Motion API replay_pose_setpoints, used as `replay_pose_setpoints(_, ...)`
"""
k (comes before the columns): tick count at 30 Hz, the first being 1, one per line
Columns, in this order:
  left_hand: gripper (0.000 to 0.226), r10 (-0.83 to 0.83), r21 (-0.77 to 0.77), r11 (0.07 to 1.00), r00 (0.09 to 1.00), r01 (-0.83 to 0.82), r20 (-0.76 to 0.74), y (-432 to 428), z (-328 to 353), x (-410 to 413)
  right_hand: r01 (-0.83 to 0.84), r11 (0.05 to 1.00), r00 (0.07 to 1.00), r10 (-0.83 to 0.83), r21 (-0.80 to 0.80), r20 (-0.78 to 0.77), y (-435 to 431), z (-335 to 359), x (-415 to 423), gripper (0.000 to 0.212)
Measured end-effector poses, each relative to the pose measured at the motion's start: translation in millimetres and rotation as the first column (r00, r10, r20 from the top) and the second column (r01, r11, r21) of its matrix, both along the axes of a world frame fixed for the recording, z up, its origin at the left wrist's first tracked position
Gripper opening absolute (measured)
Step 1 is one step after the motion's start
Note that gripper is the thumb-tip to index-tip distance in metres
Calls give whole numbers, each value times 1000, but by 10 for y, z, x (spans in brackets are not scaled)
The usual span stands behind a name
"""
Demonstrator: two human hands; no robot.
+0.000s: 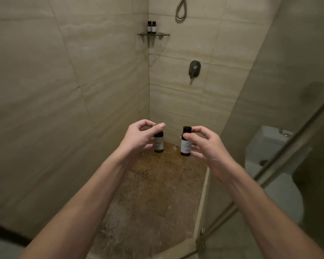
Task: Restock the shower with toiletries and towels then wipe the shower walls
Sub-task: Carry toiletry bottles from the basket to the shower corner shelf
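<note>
Pinched by the cap between fingertips of the left hand: one small dark bottle, the left bottle, hanging upright. Gripped round neck and label by the curled fingers of the right hand: the right bottle, also upright, just beside the first but apart. Both held mid-scene above the brown pebbled floor, well short of the glass corner shelf far up the wall. Likely trouble: slipping out of so light a cap pinch and dropping onto hard floor; toppling the shelf bottles while reaching in, given so small a shelf; losing footing on a floor seemingly wet. Counted: four bottles, two held and two on the shelf; one shelf; one mixer handle; one hose loop; one toilet at right, behind the glass door; towels, none in view.
</note>
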State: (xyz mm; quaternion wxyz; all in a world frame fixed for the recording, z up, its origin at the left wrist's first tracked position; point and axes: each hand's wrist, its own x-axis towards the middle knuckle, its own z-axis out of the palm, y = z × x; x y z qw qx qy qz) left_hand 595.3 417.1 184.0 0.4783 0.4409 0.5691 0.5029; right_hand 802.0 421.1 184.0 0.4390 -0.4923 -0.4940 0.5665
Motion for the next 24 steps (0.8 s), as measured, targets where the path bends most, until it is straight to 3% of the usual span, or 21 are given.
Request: replay_pose_setpoints(24,25,247,129,963,967,-237,-67,3935,880,-889,-176,976,974,192,131,-119,4510,621,-887,25)
